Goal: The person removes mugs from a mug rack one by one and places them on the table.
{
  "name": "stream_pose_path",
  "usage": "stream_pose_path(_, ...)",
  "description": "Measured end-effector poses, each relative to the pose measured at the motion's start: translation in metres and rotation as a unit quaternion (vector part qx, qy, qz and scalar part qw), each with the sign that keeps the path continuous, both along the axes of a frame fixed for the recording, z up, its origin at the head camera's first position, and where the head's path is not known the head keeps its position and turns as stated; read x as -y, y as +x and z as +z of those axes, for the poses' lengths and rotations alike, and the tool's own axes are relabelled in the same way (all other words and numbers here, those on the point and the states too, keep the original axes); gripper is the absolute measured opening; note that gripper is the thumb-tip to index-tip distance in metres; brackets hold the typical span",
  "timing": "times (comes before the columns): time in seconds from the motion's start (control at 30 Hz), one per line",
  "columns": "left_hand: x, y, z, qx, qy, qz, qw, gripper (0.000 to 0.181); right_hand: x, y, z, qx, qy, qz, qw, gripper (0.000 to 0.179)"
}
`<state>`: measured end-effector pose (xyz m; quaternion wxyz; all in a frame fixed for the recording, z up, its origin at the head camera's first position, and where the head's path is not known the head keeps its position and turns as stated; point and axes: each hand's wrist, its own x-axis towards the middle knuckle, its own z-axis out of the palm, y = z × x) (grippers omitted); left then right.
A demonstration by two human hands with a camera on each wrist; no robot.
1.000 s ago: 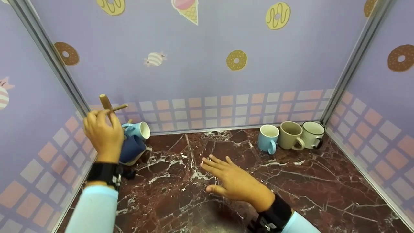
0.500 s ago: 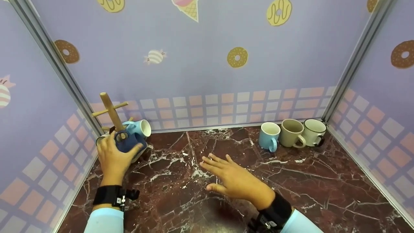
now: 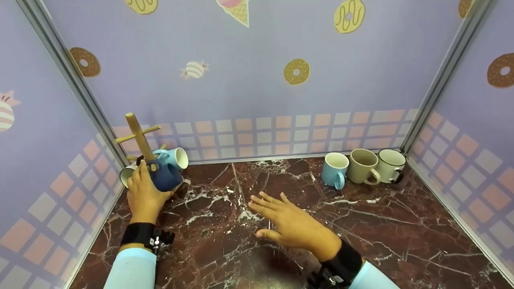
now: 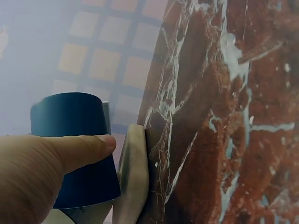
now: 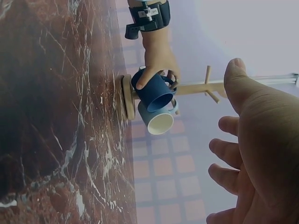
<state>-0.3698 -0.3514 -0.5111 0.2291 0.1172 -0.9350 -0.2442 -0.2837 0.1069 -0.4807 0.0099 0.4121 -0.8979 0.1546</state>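
A wooden mug tree [image 3: 138, 134] stands at the back left, its upper pegs bare. On it hang a dark blue mug [image 3: 166, 177], a light blue mug [image 3: 177, 158] and a white mug with a dark rim [image 3: 126, 175]. My left hand [image 3: 145, 198] holds the dark blue mug: its thumb lies along the mug's side in the left wrist view, and its fingers bend near the handle in the right wrist view. My right hand [image 3: 291, 224] has its fingers spread, holds nothing, and is over the middle of the table.
A light blue mug [image 3: 334, 170], a beige mug [image 3: 360, 166] and a white mug with a black rim [image 3: 389, 166] stand upright in a row at the back right. Patterned walls enclose the dark red marbled table [image 3: 225, 257] at the back and both sides.
My left hand has come down from the mug tree's upper pegs to the dark blue mug, then shifted slightly around it. The right hand has stayed still.
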Motion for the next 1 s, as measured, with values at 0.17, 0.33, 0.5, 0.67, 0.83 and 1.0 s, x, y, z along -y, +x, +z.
stream_pose_path(0.17, -0.0019, -0.0040, 0.0026, 0.002, -0.008, 0.002, 1.0000, 0.146, -0.0001, 0.0007, -0.0014, 0.002, -0.003, 0.004, 1.0000, 0.086)
stream_pose_path(0.33, -0.0016, -0.0067, 0.0030, -0.001, -0.014, 0.007, 0.9999, 0.141, 0.0002, 0.0006, -0.0026, 0.000, -0.005, 0.007, 1.0000, 0.086)
stream_pose_path(0.5, 0.0004, -0.0085, 0.0009, -0.041, -0.017, 0.006, 0.9990, 0.133, 0.0003, 0.0002, -0.0032, -0.002, -0.002, 0.009, 1.0000, 0.087)
stream_pose_path(0.67, 0.0001, -0.0078, -0.0024, -0.072, -0.013, 0.004, 0.9973, 0.129, 0.0006, 0.0009, -0.0037, 0.000, 0.002, 0.008, 1.0000, 0.087)
stream_pose_path(0.83, -0.0044, -0.0042, -0.0023, -0.089, -0.006, 0.010, 0.9960, 0.130, 0.0006, 0.0018, -0.0035, 0.004, 0.001, 0.006, 1.0000, 0.086)
stream_pose_path(1.0, -0.0088, 0.0013, -0.0004, -0.094, -0.002, 0.017, 0.9955, 0.129, 0.0008, 0.0004, -0.0041, 0.002, 0.005, 0.005, 1.0000, 0.087)
